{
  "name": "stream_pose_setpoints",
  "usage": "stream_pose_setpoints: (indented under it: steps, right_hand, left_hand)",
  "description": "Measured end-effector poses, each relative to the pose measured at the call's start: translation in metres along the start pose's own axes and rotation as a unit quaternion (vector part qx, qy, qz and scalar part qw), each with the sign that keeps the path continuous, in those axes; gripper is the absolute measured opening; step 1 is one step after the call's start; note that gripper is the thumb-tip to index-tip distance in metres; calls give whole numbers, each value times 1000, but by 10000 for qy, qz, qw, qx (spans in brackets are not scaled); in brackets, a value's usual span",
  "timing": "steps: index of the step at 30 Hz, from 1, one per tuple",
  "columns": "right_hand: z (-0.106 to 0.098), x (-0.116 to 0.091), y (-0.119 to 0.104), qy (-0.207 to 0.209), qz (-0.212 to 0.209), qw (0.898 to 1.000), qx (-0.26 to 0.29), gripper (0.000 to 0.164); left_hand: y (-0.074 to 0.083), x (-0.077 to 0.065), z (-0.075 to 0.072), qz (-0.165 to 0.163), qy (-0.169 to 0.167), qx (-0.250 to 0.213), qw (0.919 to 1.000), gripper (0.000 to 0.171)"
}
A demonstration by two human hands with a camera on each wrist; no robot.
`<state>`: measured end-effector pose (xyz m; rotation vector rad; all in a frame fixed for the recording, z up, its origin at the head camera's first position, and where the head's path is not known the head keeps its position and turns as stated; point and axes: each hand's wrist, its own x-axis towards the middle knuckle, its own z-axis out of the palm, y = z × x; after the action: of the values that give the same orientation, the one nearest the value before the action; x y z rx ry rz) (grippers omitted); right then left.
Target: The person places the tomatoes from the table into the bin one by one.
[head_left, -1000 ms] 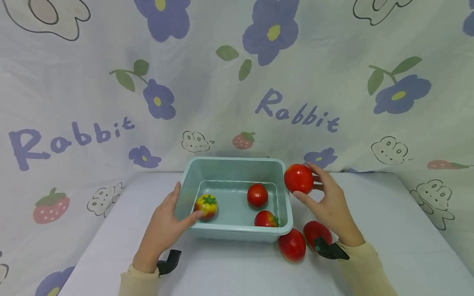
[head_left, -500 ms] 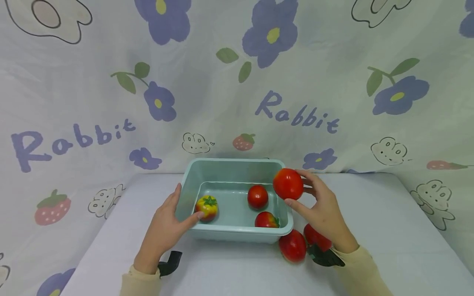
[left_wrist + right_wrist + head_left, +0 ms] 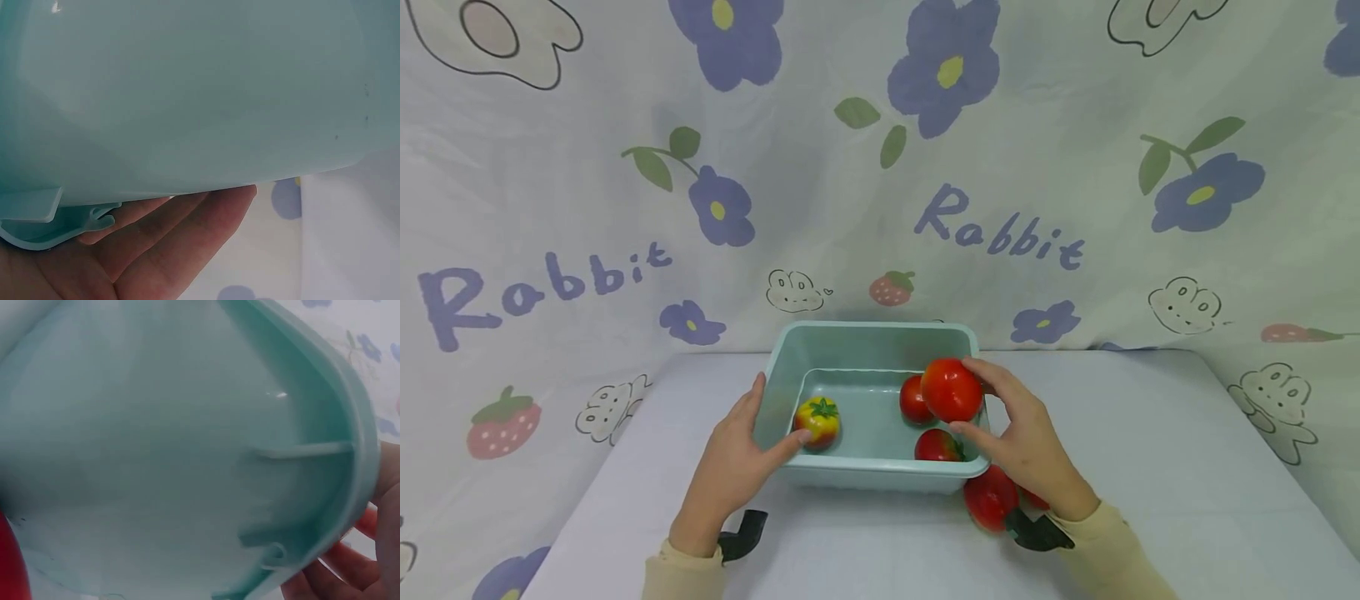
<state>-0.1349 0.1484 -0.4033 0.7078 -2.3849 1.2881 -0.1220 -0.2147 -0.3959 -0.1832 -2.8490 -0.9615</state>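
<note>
My right hand [image 3: 1030, 442] holds a glossy red tomato [image 3: 951, 390] between thumb and fingers, over the right side of a pale green plastic bin [image 3: 865, 429]. My left hand [image 3: 730, 458] grips the bin at its left front corner, thumb over the rim and fingers along the outer wall, as the left wrist view also shows. Inside lie a yellow-and-red tomato [image 3: 817, 421] with a green top at the left, a red tomato [image 3: 912, 400] partly behind the held one, and another red tomato [image 3: 937, 446] half hidden by the front wall.
On the white table [image 3: 850, 550], a red oval fruit [image 3: 991, 498] lies by the bin's right front corner. Another red fruit [image 3: 1036, 500] beside it is mostly hidden by my right wrist. A printed curtain [image 3: 820, 200] hangs behind the table.
My right hand has carried the tomato leftward and a little down, from beside the bin's right rim to over its inside. My left hand and the bin have stayed in place.
</note>
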Motion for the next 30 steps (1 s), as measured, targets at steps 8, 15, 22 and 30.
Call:
stream_pose_setpoints:
  steps: [8, 15, 22, 30]
  right_hand:
    - [6, -2, -2, -8, 64, 9998, -213, 79]
    - [4, -2, 0, 124, 5, 9996, -234, 72]
    - [-5, 0, 4, 325, -168, 9991, -232, 68]
    - [-20, 0, 7, 482, -69, 9987, -154, 72]
  left_hand:
    - [0, 0, 0, -12, -13, 35, 10000, 103]
    - [-1, 0, 0, -3, -2, 46, 10000, 103]
    - [-1, 0, 0, -54, -41, 51, 10000, 103]
    - [0, -1, 1, -120, -60, 19, 9999, 101]
